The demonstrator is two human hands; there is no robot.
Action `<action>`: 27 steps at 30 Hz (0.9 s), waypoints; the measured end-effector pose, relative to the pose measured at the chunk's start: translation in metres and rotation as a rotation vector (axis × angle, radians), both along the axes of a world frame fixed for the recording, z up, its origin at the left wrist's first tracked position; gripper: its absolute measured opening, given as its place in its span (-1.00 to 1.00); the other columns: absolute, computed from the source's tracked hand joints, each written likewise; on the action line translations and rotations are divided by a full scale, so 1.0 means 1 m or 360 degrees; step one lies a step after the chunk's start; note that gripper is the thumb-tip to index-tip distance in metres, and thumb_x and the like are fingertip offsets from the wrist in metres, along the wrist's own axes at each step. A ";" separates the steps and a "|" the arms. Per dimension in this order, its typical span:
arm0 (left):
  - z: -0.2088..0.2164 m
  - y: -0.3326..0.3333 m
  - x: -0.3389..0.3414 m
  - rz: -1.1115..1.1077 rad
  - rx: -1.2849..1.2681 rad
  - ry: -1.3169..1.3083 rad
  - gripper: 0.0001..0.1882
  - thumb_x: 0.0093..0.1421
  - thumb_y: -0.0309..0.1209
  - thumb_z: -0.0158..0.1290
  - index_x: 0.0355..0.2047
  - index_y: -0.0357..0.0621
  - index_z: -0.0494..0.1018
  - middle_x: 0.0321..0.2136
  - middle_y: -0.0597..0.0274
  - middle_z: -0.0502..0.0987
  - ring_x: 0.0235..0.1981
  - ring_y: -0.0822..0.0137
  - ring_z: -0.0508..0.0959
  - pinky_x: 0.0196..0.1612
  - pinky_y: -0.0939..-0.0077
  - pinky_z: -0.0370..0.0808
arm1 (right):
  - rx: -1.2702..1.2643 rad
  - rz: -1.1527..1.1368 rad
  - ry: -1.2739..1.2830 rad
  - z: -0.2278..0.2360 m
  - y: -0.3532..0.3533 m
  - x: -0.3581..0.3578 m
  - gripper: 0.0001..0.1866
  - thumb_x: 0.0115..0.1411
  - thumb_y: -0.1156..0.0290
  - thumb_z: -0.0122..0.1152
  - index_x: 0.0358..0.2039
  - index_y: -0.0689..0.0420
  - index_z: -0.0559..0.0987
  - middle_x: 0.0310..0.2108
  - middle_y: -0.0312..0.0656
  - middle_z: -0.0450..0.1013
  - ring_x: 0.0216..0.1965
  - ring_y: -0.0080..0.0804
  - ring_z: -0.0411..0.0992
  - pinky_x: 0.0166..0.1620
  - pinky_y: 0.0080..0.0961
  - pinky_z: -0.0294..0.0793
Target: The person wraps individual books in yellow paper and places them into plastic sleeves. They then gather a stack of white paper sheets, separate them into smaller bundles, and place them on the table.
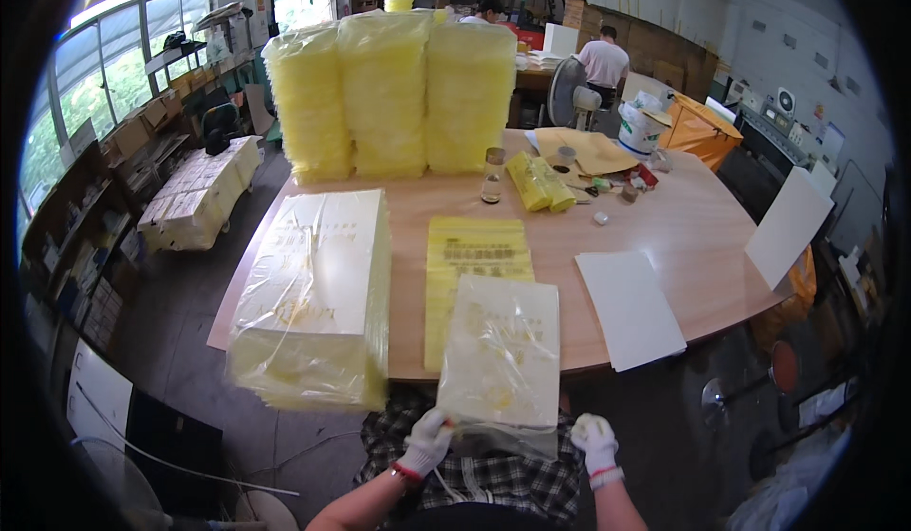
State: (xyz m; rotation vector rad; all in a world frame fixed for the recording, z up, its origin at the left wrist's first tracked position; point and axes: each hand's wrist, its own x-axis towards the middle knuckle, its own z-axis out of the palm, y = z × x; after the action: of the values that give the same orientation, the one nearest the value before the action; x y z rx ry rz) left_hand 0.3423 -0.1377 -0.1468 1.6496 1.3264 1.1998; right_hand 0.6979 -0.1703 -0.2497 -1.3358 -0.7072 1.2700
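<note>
Table (pixel 702 218) back: three stacks (pixel 384 94); left hand (pixel 427 441) seemingly gripping one bag (pixel 501 353).

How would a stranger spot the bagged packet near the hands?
Find the wooden table and its near edge. Between the left hand and right hand, a white packet in clear plastic overlaps a yellow pile. It is thin, unlike the thick stack to its left, and bagged, unlike the white sheets to its right.
</note>
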 end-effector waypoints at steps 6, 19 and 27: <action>0.133 0.017 -0.017 -0.0030 0.0804 0.0208 -0.87 -0.12 -0.64 -0.01 -0.58 -0.12 0.32 -0.52 0.09 0.43 -0.53 0.06 0.46 -0.51 0.36 0.40 | 0.0048 0.0267 0.0822 0.089 0.070 -0.146 -0.63 0.24 0.37 -0.01 0.01 0.31 0.36 -0.15 -0.07 0.41 -0.21 -0.25 0.46 -0.15 -0.33 0.51; 0.107 0.050 -0.250 0.1149 0.0384 -0.1630 -0.85 0.25 -0.43 -0.14 -0.49 -0.08 0.32 -0.45 0.38 0.39 -0.37 0.51 0.40 -0.28 0.61 0.37 | -0.0127 0.1369 0.0335 0.187 0.127 -0.372 -0.65 0.30 0.19 0.01 -0.05 0.19 0.41 -0.55 -0.32 0.37 -0.60 -0.55 0.34 -0.53 -0.52 0.42; -0.045 -0.006 -0.138 0.0996 -0.0991 -0.1127 -0.92 0.14 -0.35 -0.04 -0.49 0.02 0.38 -0.62 0.41 0.35 -0.58 0.53 0.34 -0.53 0.58 0.27 | -0.0124 0.1724 0.0470 0.147 0.110 -0.293 -0.66 0.31 0.24 0.00 0.02 0.14 0.38 -0.40 -0.29 0.43 -0.43 -0.59 0.40 -0.35 -0.63 0.47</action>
State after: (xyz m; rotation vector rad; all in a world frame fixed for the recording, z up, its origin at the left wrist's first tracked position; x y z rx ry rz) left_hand 0.2040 -0.1437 -0.1921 0.3069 1.5379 1.3356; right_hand 0.4052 -0.0602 -0.1027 -0.7482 -1.2388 2.2977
